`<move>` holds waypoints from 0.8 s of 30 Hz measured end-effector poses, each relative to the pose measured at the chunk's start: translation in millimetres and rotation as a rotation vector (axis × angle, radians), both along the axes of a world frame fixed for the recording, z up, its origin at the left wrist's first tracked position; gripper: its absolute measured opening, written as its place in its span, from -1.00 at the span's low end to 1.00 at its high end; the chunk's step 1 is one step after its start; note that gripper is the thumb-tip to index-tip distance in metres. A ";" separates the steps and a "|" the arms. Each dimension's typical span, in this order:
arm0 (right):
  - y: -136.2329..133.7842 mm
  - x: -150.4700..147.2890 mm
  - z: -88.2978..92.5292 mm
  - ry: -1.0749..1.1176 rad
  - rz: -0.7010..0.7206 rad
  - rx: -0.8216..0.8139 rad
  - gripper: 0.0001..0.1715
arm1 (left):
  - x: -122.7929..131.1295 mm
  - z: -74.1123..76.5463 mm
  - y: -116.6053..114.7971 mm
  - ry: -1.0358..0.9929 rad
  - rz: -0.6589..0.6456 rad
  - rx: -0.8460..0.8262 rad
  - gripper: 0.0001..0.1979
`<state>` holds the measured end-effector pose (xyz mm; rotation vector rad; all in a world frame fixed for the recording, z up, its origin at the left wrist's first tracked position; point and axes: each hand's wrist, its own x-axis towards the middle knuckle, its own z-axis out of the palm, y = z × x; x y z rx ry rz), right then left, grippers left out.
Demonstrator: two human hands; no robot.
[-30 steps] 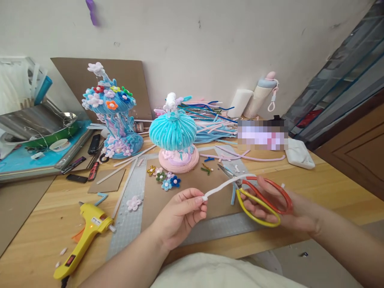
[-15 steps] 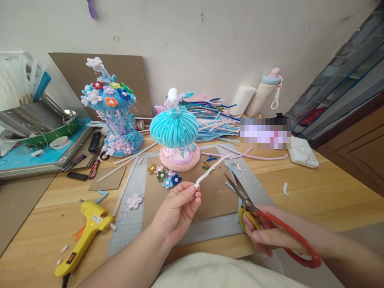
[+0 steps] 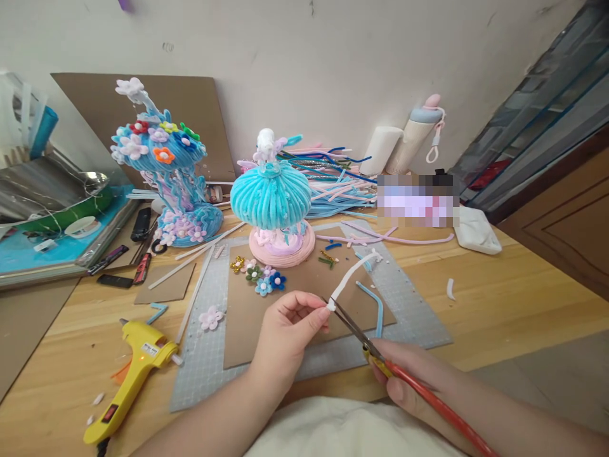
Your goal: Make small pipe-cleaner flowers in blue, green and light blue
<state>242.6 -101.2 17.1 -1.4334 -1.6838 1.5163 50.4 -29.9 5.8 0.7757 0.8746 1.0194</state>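
Note:
Between thumb and fingers, my left hand (image 3: 297, 327) pinches the lower end of a white pipe cleaner (image 3: 351, 275), which slants up to the right. My right hand (image 3: 404, 374) grips red-handled scissors (image 3: 354, 327) with a yellow piece at the inner handle. The blades' tips reach the pipe cleaner right beside my left fingertips. Small pipe-cleaner flowers (image 3: 264, 285) lie on a brown cardboard sheet (image 3: 304, 273) in front of my hands. Behind them stands a turquoise pipe-cleaner dome (image 3: 270, 197) on a round pink base (image 3: 257, 247). A bent light-blue pipe cleaner (image 3: 378, 308) lies near the scissors.
A yellow glue gun (image 3: 136, 374) lies at the left on the wooden table. A taller flowered blue pipe-cleaner piece (image 3: 162, 149) stands behind it. Loose pipe cleaners (image 3: 337, 200) are heaped at the back, near a bottle (image 3: 413, 143). A grey cutting mat (image 3: 195, 374) lies under the cardboard.
My right hand has brought the scissors left to the white pipe cleaner, and the blades have drawn closer together. My left hand has shifted slightly right with the pipe cleaner. The view has tilted slightly.

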 end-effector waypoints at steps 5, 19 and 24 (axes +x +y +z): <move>0.2 -6.0 -16.9 -0.022 -0.010 -0.002 -0.54 | 4.2 -3.6 -2.2 0.067 -0.058 0.012 -0.83; 6.9 -18.0 -0.9 -0.079 -0.014 -0.102 -0.39 | 7.4 -1.0 -5.1 0.174 -0.055 0.099 -0.86; 10.9 -28.0 7.5 -0.108 -0.039 -0.179 -0.29 | 9.0 -3.3 -5.2 0.231 -0.029 0.134 -0.88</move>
